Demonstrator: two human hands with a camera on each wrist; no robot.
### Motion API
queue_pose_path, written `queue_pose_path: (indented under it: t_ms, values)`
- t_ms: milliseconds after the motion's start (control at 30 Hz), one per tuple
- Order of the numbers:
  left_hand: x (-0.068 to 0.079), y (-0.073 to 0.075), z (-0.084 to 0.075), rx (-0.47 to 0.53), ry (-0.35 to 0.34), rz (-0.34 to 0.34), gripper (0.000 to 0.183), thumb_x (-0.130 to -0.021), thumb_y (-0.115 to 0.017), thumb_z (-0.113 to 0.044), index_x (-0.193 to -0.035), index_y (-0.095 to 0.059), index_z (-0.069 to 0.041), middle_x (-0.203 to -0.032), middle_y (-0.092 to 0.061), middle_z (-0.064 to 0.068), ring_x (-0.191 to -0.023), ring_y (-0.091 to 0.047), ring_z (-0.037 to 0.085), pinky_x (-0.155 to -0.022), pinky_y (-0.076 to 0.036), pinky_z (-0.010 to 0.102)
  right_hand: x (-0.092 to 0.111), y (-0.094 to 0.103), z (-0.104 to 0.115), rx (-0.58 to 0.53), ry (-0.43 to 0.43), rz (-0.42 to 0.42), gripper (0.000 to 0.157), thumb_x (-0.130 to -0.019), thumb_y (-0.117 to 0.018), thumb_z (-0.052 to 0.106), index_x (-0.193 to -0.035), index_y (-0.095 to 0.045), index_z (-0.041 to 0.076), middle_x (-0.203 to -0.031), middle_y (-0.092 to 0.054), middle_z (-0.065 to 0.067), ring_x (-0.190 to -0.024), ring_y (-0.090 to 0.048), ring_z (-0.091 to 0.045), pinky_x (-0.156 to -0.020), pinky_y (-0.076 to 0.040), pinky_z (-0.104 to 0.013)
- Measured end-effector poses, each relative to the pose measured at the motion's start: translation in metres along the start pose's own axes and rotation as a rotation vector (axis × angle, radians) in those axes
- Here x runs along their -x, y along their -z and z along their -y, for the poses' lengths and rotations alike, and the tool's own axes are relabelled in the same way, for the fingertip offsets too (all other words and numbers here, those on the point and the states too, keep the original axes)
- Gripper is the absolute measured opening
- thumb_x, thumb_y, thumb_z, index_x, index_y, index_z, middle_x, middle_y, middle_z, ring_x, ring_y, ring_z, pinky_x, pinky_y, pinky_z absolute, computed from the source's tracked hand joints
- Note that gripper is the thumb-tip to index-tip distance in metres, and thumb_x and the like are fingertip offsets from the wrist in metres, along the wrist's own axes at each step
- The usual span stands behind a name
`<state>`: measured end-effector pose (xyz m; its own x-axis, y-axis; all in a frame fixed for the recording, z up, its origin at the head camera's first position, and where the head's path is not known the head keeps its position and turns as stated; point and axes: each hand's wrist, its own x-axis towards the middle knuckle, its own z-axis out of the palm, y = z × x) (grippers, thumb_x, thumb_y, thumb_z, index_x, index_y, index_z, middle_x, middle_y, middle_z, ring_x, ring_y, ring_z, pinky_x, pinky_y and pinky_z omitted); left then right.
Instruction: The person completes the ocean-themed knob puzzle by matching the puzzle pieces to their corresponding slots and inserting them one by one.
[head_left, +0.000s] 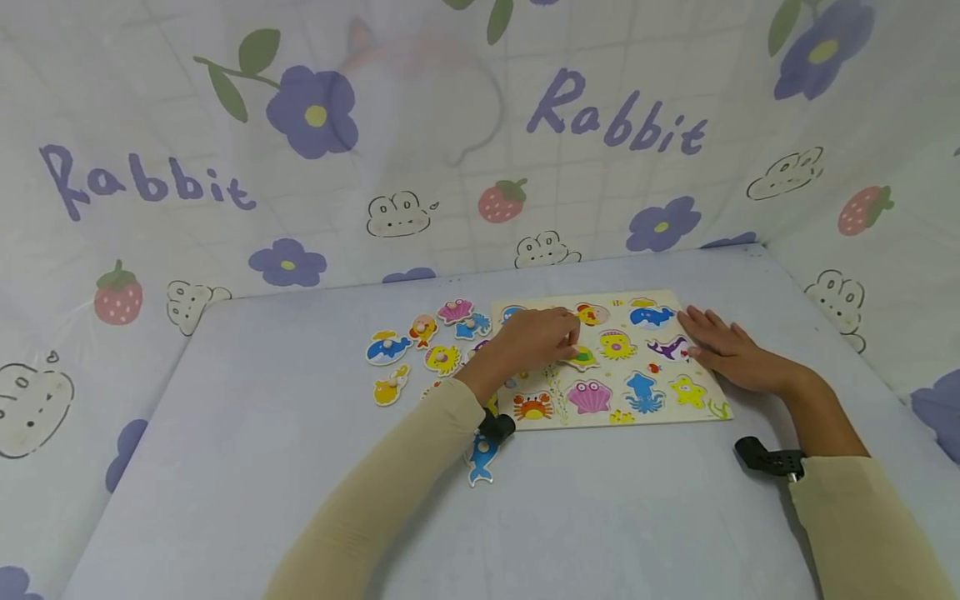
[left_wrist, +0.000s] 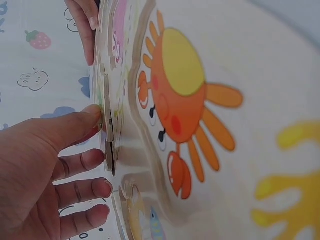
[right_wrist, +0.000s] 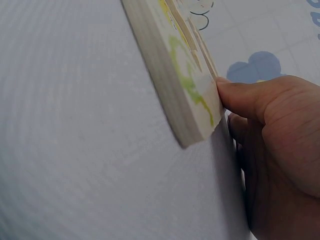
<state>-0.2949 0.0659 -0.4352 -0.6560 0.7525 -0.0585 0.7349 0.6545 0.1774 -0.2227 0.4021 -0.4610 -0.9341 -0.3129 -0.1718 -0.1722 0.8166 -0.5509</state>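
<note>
A picture board (head_left: 525,424) is lying flat toward the far edge of the pale table (head_left: 247,467), nearer its far right corner than its far left one. The left hand (head_left: 528,346) is reaching over the board's left half and is pinching a green piece (head_left: 583,358) near the middle of the board; its thumb is pressing on the piece in the left wrist view, the forefinger is mostly hiding behind the thumb, and the other fingers are curving loosely, slightly apart. I cannot tell whether the green piece is sitting fully down in its place. The right hand (head_left: 731,350) is resting at the board's right edge, its fingers lying straight and slightly spread, its thumb touching the board near the near right corner. Off the board's left edge, loose pieces are lying in a cluster: a blue whale (head_left: 387,350), a pink shell (head_left: 455,312), a yellow octopus (head_left: 441,359) and others, some partly hiding behind the left forearm. A blue fish-like piece (head_left: 483,460) is lying closest to the table's near side, just beside the left wrist. Behind the table's far edge, a printed curtain (head_left: 442,150) is hanging.
</note>
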Motion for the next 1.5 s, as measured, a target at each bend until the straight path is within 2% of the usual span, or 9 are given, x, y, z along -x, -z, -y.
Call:
queue_pose_path:
  t_ms: [267, 667, 1000, 1500]
  values:
    - [0.0009, -0.0005, -0.0016, 0.009, 0.021, 0.006, 0.021, -0.098, -0.067, -0.042, -0.104, -0.061, -0.023, -0.092, -0.055, -0.006, -0.079, -0.053, 0.009, -0.068, -0.041, 0.023, 0.0004, -0.0008, 0.0002, 0.003, -0.004, 0.003, 0.069, -0.108, -0.043, 0.033, -0.162, -0.006, 0.012, -0.167, 0.005, -0.021, -0.151, 0.017, -0.044, -0.114, 0.017, -0.063]
    - [0.0023, 0.0050, -0.0035, 0.016, -0.005, 0.005, 0.019, -0.098, -0.067, -0.040, -0.105, -0.064, -0.022, -0.096, -0.057, -0.008, -0.082, -0.054, 0.010, -0.070, -0.043, 0.022, 0.0014, 0.0008, 0.0010, -0.013, 0.008, 0.007, 0.067, -0.109, -0.042, 0.031, -0.162, -0.006, 0.010, -0.167, 0.005, -0.023, -0.151, 0.017, -0.044, -0.115, 0.016, -0.063]
    - [0.0024, 0.0086, -0.0078, -0.004, -0.002, 0.030, 0.020, -0.098, -0.067, -0.040, -0.106, -0.064, -0.022, -0.096, -0.058, -0.007, -0.081, -0.054, 0.011, -0.069, -0.043, 0.024, 0.0008, 0.0019, 0.0009, -0.019, 0.003, 0.004, 0.068, -0.109, -0.043, 0.032, -0.162, -0.007, 0.011, -0.167, 0.005, -0.022, -0.151, 0.017, -0.043, -0.115, 0.017, -0.062]
    - [0.0049, 0.0077, -0.0057, -0.003, 0.017, 0.016, 0.019, -0.097, -0.068, -0.041, -0.100, -0.063, -0.024, -0.093, -0.056, -0.007, -0.081, -0.053, 0.011, -0.071, -0.042, 0.025, -0.0010, 0.0016, -0.0022, -0.015, 0.011, 0.008, 0.068, -0.109, -0.043, 0.032, -0.162, -0.007, 0.010, -0.167, 0.005, -0.022, -0.151, 0.016, -0.044, -0.115, 0.016, -0.063]
